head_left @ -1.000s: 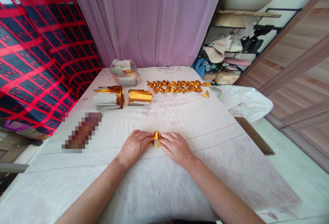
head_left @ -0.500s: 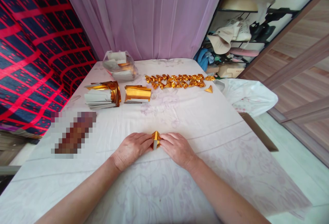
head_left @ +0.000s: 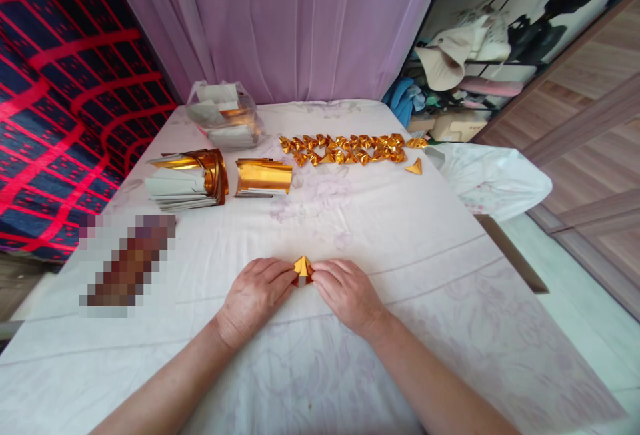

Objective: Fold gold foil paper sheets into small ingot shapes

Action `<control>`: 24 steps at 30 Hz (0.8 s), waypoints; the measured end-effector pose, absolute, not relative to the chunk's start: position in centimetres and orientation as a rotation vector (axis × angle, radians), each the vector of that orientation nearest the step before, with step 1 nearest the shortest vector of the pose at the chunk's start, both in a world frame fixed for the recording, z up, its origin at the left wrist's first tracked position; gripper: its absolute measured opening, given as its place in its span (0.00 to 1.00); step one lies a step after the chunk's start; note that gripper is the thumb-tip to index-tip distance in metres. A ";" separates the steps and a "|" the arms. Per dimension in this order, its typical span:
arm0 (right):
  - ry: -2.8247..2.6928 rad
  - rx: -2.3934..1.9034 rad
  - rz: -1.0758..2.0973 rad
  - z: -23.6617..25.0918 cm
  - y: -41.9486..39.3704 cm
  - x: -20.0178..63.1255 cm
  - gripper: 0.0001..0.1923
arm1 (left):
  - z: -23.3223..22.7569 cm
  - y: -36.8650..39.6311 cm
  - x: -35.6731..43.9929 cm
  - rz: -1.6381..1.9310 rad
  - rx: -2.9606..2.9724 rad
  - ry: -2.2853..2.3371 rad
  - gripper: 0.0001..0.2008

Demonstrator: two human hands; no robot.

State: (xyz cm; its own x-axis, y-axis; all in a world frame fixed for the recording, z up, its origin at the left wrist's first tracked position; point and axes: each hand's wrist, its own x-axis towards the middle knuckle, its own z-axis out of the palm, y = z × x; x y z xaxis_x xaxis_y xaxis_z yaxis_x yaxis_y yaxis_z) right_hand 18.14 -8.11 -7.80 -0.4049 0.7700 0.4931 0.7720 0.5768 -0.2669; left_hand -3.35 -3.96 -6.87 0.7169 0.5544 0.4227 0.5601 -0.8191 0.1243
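Observation:
Between my two hands is a small piece of gold foil paper (head_left: 303, 266), partly folded, its gold top coming to a point and a pale patch showing below. My left hand (head_left: 260, 292) is closed with its fingertips on the paper's left side. On the right side, my right hand (head_left: 346, 294) pinches it the same way. Both thumbs are mostly hidden. Farther back lie a stack of gold foil sheets (head_left: 265, 175) and a larger curled bundle of gold and white sheets (head_left: 187, 185). Two rows of folded gold pieces (head_left: 345, 150) stretch along the back.
A clear plastic bag (head_left: 227, 118) with more sheets stands at the back left. One flat folded gold piece (head_left: 414, 166) lies apart at the right. A blurred-out item (head_left: 130, 262) is on the left of the cloth-covered table (head_left: 450, 328). A white bag (head_left: 500, 178) sits beyond the right edge.
The foil paper's top has been pressed flatter and wider, and less of its pale underside shows. Both hands keep hold of it. The view has shifted slightly.

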 end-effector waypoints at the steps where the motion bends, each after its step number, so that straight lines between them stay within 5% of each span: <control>1: -2.233 -1.224 0.000 -7.8 -8.2 18.1 0.08 | -6.9 -4.0 -3.3 -0.705 -2.900 -0.955 0.09; 24: -2.003 -1.411 0.366 -7.5 -8.2 18.0 0.08 | -6.7 -4.7 -2.7 -0.836 -3.070 -1.422 0.07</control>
